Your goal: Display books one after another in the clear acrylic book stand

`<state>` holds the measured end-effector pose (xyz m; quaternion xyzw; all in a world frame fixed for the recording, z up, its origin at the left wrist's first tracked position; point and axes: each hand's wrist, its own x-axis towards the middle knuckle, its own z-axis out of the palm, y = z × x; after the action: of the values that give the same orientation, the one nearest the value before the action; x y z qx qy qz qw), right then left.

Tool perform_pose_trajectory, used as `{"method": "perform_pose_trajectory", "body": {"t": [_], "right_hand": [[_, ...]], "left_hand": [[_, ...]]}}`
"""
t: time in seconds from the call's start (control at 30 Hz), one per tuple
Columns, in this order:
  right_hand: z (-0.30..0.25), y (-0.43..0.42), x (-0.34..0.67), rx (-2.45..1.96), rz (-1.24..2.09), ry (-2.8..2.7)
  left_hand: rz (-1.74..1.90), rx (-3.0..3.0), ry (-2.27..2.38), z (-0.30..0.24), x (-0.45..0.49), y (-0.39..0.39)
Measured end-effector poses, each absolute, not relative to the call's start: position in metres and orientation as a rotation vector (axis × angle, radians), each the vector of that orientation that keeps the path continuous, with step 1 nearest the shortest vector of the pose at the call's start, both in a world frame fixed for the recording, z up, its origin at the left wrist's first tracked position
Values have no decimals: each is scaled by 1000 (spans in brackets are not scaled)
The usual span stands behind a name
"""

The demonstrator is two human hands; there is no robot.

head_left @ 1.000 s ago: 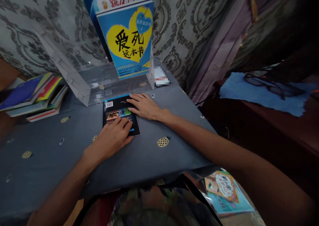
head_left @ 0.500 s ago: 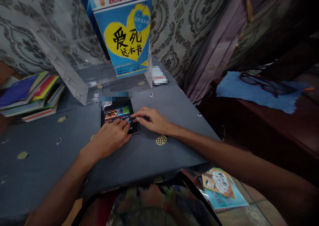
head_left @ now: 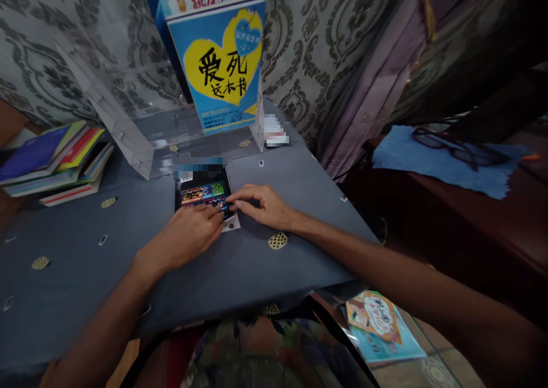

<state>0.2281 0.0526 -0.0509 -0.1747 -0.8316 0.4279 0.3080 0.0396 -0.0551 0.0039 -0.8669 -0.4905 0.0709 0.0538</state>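
Note:
A thin black book with small colourful pictures on its cover lies on the grey tablecloth in front of me; its upper edge is blurred out. My left hand rests across its lower left part, fingers stretched over the cover and hiding that edge. At the lower right edge, my right hand pinches the cover between thumb and index finger. A strip of white page shows under the lower right corner.
A clear acrylic stand and an upright blue book with a yellow heart stand behind. Stacked books lie at left. Glasses rest on a blue cloth at right. More books lie below the table edge.
The lower right corner of the black book has come up, and a white page now shows beneath it. Both hands stay nearly in place; the view has shifted slightly.

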Motion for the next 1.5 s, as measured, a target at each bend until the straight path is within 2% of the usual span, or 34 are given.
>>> {"method": "perform_pose_trajectory", "body": {"t": [0.63, 0.9, 1.2, 1.5], "right_hand": [[-49, 53, 231, -314, 1007, -2289], [-54, 49, 241, -171, 791, -2463], [-58, 25, 262, -192, 269, -2740], [-60, 25, 259, -225, 365, -2687]], "left_hand": [[178, -2679, -1568, 9, 42, -55], [145, -2677, -1614, 7, 43, -57], [173, -2626, -1627, 6, 45, -57], [-78, -2542, -1736, -17, 4, -64]]}}
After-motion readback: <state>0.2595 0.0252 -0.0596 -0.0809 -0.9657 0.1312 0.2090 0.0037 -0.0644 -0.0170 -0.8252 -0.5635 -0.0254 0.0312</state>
